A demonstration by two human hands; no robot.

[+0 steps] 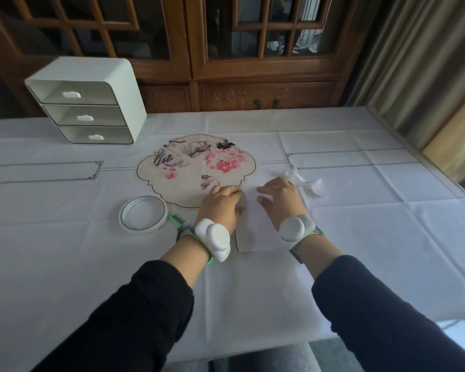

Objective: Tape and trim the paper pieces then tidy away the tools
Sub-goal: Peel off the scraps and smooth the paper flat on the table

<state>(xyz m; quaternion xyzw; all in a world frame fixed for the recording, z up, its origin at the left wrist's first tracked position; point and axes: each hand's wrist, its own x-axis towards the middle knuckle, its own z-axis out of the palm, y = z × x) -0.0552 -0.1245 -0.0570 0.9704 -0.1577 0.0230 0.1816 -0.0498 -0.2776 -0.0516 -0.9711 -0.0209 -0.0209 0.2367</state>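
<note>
- Paper pieces (249, 226): white sheets laid flat on the tablecloth (360, 237) directly in front of the person, just below the painted fan-shaped mat (188, 170); edges hard to make out, white on white. A brownish strip is seen along the near-left edge, prob. a backing or 2nd piece; can't be told for sure.
- Progress, judged: taping/smoothing stage seems under way. Curled white scraps (310, 183) lie just right of the right hand, so some trimming or backing removal is taken as done.
- Left to do, judged: any further taping/trimming, then tidy-up. Tape roll (143, 217) sits out on the cloth, left of the left hand; a green-handled tool (178, 220), prob. scissors, lies between roll and left wrist, partly hidden. Drawer unit (87, 100) at far left has all 3 drawers closed, nothing put away yet.
- Left hand (220, 208): palm down, fingers curled together, pressed onto the paper's left edge; nothing pinched as far as is shown.
- Right hand (279, 200): palm down, fingers spread, laid flat on the paper's right part; nothing held.
- Both forearms are reached fwd, near parallel, with white wrist devices strapped on.
</note>
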